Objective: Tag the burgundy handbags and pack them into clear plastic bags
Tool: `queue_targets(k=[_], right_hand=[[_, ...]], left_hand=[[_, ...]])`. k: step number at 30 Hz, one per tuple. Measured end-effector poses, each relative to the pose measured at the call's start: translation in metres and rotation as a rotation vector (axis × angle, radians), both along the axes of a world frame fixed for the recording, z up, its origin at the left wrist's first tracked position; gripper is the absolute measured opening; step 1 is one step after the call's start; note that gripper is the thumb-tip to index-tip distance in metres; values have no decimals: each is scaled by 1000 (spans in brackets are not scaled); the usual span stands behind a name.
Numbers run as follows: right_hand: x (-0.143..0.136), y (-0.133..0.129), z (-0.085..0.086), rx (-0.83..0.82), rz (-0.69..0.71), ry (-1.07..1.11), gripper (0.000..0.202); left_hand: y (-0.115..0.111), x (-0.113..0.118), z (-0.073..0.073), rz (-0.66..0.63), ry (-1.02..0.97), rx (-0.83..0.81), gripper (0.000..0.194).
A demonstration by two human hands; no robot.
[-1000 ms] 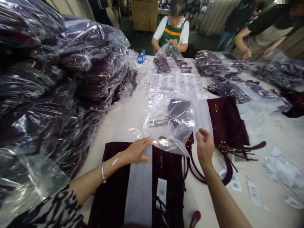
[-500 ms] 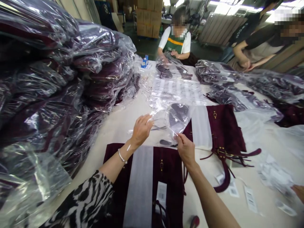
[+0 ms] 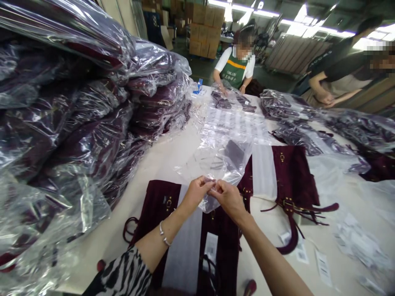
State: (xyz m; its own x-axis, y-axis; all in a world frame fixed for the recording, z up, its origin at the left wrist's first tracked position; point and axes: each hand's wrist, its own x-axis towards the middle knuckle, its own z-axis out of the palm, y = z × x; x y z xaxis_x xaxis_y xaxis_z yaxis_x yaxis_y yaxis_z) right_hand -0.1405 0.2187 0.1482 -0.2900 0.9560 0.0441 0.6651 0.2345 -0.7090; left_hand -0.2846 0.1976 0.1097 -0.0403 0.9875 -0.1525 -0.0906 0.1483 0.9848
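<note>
My left hand (image 3: 197, 191) and my right hand (image 3: 227, 198) meet at the centre, fingertips pinching the edge of a clear plastic bag (image 3: 212, 158). The plastic spreads out beyond my hands. Below them lies a dark maroon handbag (image 3: 160, 207) with a pale paper band (image 3: 183, 246) across it and a white tag (image 3: 210, 248). To the right lies a second maroon handbag (image 3: 293, 172), also banded, its handle lying towards me.
Plastic-wrapped maroon bags (image 3: 92, 111) are piled high on the left. More wrapped bags (image 3: 286, 102) lie at the back right. One person (image 3: 236, 68) works across the table (image 3: 166, 152), others at the right. Loose tags (image 3: 323, 267) lie at the right.
My left hand has moved right and down to meet my right hand, and now pinches the plastic too. The clear bag has been drawn nearer and spread wider. The view has shifted.
</note>
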Motion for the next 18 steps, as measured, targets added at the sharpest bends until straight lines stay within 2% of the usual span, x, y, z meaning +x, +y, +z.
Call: queue_targets(k=[2,4,11,14,18], right_hand=[[4,0,-3,-67,20,17,32],[11,4,-4,-164,6,97,33],[22,11,2,-317,-30,340,30],[24,15,11,-330,-178,531,32],[36,35,36,-257,-458,1062,27]], left_hand=[[2,-3,-2,70,69,-27,31],[-2,-10,-4,87,134,-34,32],[-35,-35,-8,79,318,-31,33],[-44,-61,-13,202,379,-59,31],[-44,-116,-21,422,351,-166,24]])
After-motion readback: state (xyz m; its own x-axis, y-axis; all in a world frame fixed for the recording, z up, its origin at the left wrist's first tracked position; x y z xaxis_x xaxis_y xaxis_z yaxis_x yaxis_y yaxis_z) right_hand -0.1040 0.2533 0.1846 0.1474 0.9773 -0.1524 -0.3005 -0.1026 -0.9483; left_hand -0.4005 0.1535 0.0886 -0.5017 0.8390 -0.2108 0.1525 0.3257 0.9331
